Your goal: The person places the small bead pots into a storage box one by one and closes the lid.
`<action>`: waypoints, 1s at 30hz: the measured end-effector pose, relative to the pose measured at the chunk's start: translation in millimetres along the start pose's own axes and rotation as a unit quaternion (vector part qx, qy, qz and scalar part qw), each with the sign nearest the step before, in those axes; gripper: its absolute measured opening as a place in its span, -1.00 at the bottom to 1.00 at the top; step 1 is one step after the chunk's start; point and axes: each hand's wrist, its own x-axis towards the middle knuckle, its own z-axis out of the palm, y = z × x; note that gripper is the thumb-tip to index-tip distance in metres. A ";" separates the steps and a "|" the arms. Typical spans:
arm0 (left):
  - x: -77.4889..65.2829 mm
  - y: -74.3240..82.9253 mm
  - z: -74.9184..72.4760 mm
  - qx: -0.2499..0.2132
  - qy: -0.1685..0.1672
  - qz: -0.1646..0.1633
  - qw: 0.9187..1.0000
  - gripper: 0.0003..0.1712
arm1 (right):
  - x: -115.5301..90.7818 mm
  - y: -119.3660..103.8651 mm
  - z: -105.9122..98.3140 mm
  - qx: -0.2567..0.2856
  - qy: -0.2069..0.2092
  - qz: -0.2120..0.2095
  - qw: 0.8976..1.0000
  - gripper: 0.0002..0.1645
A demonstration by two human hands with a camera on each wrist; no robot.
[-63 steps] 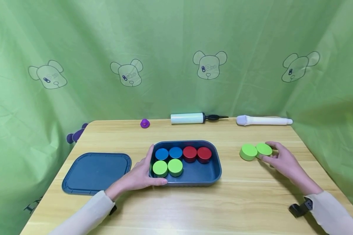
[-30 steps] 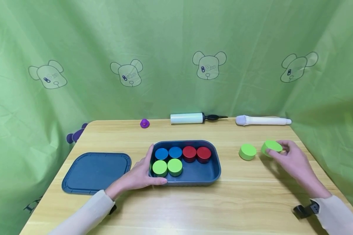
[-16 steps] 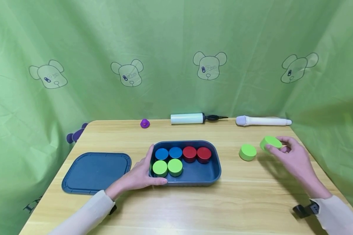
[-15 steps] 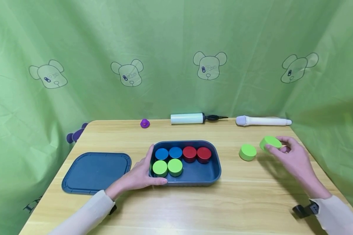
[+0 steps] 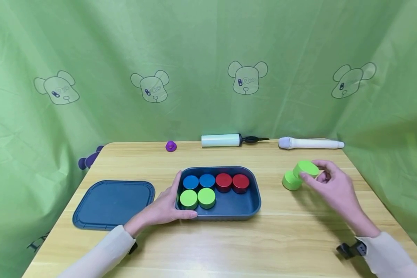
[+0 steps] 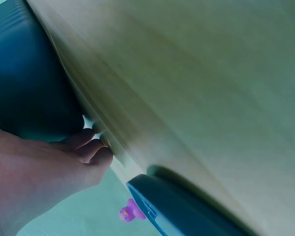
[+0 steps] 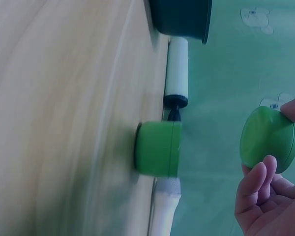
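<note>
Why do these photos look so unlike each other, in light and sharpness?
Head view: bright and fairly sharp, pale glare on the near part of the table, soft shadow below the right hand; left wrist view: dim, bluish and soft, the box very dark; right wrist view: tilted sideways, greenish, blurry shadows near the unheld green puck. The cause isn't visible.

Your sleeves (image 5: 99,253): off-white, long, plain. Boxy black unit (image 5: 346,250) sticks out by the right one; black sliver (image 5: 133,248) by the left.
</note>
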 end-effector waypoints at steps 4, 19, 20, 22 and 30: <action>-0.5 -0.9 -0.3 0.001 0.002 -0.002 1.000 0.59 | -0.6 -13.0 9.7 0.004 0.002 -0.016 1.000 -0.22; -0.8 -0.4 1.2 0.000 0.002 -0.008 1.000 0.59 | 0.7 -56.0 51.7 0.022 -0.024 -0.082 0.996 -0.33; -0.8 -0.4 1.1 0.000 0.002 -0.007 1.000 0.59 | 0.8 -57.9 53.7 0.023 -0.026 -0.085 0.996 -0.33; -0.8 -0.2 0.6 0.000 0.001 -0.007 1.000 0.59 | 0.3 -62.0 56.6 0.029 -0.034 -0.091 0.995 -0.33; -0.2 0.5 -0.8 -0.001 0.002 -0.001 1.000 0.61 | -3.3 -73.1 66.7 0.040 -0.062 -0.099 0.992 -0.35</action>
